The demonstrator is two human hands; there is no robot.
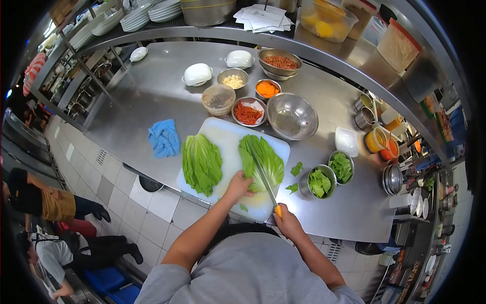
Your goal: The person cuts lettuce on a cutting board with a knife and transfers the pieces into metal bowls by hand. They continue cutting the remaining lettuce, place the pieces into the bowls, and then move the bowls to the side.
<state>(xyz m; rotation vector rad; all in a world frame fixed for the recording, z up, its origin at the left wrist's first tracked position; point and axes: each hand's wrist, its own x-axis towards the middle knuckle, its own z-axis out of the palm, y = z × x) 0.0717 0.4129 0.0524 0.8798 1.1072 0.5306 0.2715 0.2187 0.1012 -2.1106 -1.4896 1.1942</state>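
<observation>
A long knife (262, 175) with a yellow handle is in my right hand (288, 222), fingers wrapped round the handle. Its blade lies lengthwise over a green lettuce (273, 160) on the right half of the white cutting board (230, 130). At the near left edge of that lettuce, my left hand (239, 186) grips the leaves with bent fingers. A second lettuce (201, 164) rests whole on the board's left half. A small leaf scrap (244, 207) lies near the board's front edge.
Right of the board stand metal containers of cut leaves (320, 183) (341, 167). Behind it are a steel bowl (292, 116), red strips (248, 112), carrot slices (267, 89) and a lidded tub (218, 100). A blue cloth (164, 138) lies left. Two people are at far left.
</observation>
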